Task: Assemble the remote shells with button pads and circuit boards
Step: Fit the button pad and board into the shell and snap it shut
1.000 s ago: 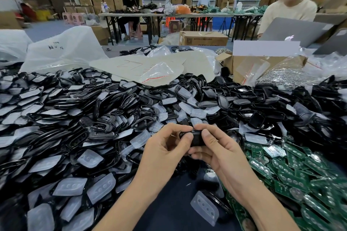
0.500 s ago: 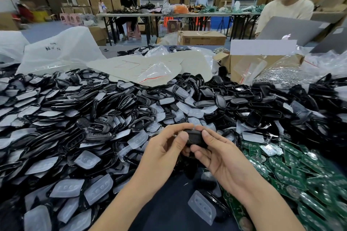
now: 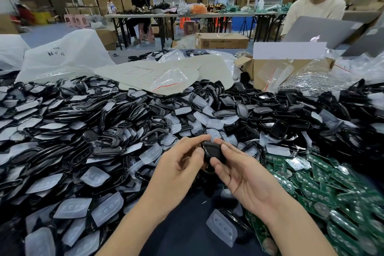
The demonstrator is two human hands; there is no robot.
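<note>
- Dark table (image 3: pixel 187 226) heaped with black shells (image 3: pixel 104 131), clear button pads (image 3: pixel 108 208) and, at right, green circuit boards (image 3: pixel 311 183).
- One remote shell (image 3: pixel 213 150) is held above the heap, its long axis slanting from upper left to lower right; which end leads is unclear.
- It sits between the left hand (image 3: pixel 176 170) and right hand (image 3: pixel 245 176), both pinching its opposite sides.

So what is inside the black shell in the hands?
The shell shows only its black outside, pinched between left hand and right hand. Whatever is inside is covered.
</note>
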